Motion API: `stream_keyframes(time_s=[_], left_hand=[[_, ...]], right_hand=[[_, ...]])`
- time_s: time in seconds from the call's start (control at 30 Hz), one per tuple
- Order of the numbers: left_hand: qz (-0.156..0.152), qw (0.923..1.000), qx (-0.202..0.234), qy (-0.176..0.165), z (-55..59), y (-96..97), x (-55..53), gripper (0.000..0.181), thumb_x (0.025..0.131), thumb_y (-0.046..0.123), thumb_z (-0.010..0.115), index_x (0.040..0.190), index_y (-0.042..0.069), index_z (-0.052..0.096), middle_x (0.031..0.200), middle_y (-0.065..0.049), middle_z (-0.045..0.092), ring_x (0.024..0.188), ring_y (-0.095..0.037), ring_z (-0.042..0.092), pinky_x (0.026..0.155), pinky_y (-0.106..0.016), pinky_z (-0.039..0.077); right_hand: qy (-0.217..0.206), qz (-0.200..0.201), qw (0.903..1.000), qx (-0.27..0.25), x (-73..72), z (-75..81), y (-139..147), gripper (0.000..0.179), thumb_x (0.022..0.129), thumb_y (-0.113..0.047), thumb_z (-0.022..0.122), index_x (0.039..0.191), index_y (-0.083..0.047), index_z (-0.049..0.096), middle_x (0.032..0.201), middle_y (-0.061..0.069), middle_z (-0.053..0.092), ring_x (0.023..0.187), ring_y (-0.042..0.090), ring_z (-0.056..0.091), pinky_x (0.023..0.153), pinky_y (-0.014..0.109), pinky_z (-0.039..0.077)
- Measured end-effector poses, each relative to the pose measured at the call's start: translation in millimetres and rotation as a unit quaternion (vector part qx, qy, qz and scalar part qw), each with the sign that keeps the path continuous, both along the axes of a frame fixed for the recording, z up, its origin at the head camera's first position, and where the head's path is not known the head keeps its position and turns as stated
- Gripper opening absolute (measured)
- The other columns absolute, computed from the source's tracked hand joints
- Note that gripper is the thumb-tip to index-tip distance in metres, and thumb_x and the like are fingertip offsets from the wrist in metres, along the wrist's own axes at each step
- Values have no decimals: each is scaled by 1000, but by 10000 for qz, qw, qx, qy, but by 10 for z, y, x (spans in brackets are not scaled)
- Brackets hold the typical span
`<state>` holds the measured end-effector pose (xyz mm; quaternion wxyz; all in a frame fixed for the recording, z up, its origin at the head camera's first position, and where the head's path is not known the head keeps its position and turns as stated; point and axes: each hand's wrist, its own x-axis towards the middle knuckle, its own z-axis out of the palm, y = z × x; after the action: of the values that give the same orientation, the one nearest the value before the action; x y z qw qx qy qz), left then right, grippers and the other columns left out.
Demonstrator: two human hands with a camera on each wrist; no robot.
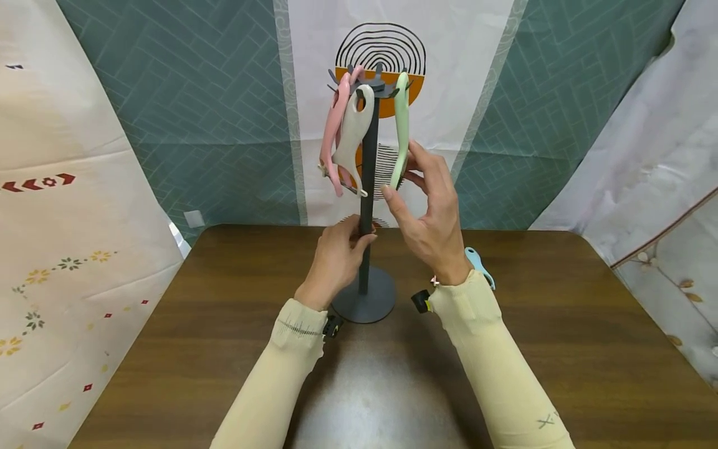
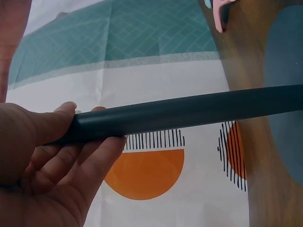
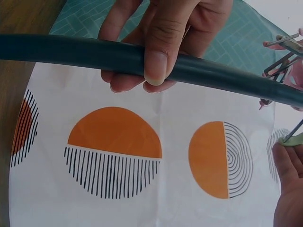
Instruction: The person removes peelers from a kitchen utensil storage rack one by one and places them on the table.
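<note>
My left hand (image 1: 335, 260) grips the dark upright pole (image 2: 189, 112) of a stand, thumb on one side and fingers round the other. Up at the right side of the stand, my right hand (image 1: 433, 215) pinches the lower end of a light green peeler (image 1: 402, 118) between thumb and fingers. The green handle's top loop is at a hook of the dark hook ring (image 1: 377, 87). A white peeler (image 1: 354, 134) and pink peelers (image 1: 334, 125) hang from the left hooks, their metal blades low down.
The stand's round base (image 1: 364, 307) rests on the brown wooden table (image 1: 235, 349). A light blue peeler (image 1: 473, 255) lies behind my right wrist, with a pink piece (image 2: 219, 15) near it. Patterned cloth (image 1: 196, 118) hangs behind the table.
</note>
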<state>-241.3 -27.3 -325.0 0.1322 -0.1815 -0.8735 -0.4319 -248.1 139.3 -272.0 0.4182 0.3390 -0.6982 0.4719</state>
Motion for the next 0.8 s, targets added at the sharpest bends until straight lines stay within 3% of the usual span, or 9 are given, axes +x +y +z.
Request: stream_keyframes(time_s=[0.17, 0.43, 0.63, 0.8], left_hand=[[17, 9999, -58, 143, 4, -15, 9, 11, 100, 19, 67, 106, 10, 70, 95, -9, 77, 87, -22, 72, 74, -39, 54], [-19, 9999, -95, 36, -11, -23, -7, 12, 101, 20, 66, 106, 10, 70, 93, -8, 77, 82, -21, 69, 71, -38, 52], [8, 10000, -92, -21, 5, -52, -14, 12, 100, 19, 67, 106, 9, 70, 95, -8, 78, 88, -22, 74, 76, -40, 55], [-134, 9998, -106, -70, 28, -18, -35, 12, 101, 20, 67, 105, 9, 70, 94, -7, 77, 86, -20, 70, 76, -38, 53]], right_hand=[[0, -25, 10000, -42, 44, 6, 1, 64, 90, -5, 72, 150, -9, 49, 125, 17, 58, 116, 26, 59, 106, 35, 53], [-64, -170, 9998, 117, 65, -28, 60, 62, 91, -5, 72, 149, -8, 50, 126, 18, 58, 115, 26, 59, 106, 34, 53], [9, -72, 9999, 90, 40, -26, 26, 61, 91, -5, 72, 149, -7, 50, 125, 19, 58, 115, 25, 60, 105, 35, 53], [41, -147, 9998, 83, 31, -1, 49, 61, 90, -5, 72, 148, -6, 51, 124, 20, 59, 114, 25, 61, 105, 35, 54]])
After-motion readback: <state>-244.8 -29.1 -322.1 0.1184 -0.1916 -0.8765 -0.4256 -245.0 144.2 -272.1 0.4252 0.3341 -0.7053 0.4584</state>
